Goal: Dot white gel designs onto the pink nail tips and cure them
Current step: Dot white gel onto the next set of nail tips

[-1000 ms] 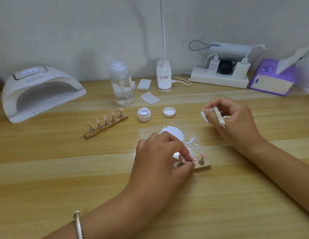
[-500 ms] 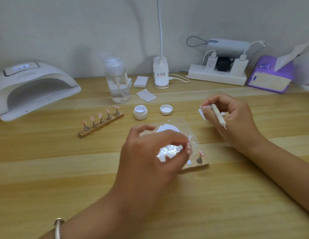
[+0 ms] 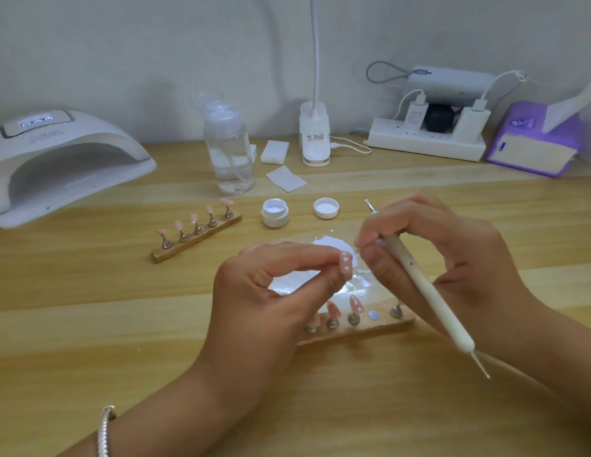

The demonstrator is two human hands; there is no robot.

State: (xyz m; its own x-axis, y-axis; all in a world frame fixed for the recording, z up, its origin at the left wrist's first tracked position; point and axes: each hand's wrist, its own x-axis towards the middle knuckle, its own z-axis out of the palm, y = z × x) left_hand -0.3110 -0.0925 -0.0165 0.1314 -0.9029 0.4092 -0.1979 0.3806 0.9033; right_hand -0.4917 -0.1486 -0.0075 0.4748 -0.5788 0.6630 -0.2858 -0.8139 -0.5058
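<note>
worn: silver metal bracelet [image 3: 103, 430], ribbed, L arm | forearms [image 3: 162, 418] bare | L hand [image 3: 264, 301], R hand [image 3: 452, 258]: bare

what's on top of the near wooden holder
Four metal stands and one bare disc on the wooden holder; two stands clearly carry pink tips. The left hand hides its left end.

The wooden surface [image 3: 89, 324] before me carries an open gel jar [image 3: 275, 213]. Just right of the jar lies its lid [image 3: 326, 208], and to the jar's left is a wooden stand [image 3: 197, 240] with five pink tips. Far left of the jar sits the curing lamp [image 3: 63, 159]. Behind the jar are a clear pump bottle [image 3: 230, 153], white pads [image 3: 274, 152], a flat wipe [image 3: 286, 178] and a lamp base [image 3: 315, 140]. Farther right behind it are a power strip [image 3: 426, 145] and a purple tissue pack [image 3: 531, 150]. Nearer me than the jar lie a clear sheet smeared white [image 3: 328, 244] and a second stand [image 3: 376, 327].
</note>
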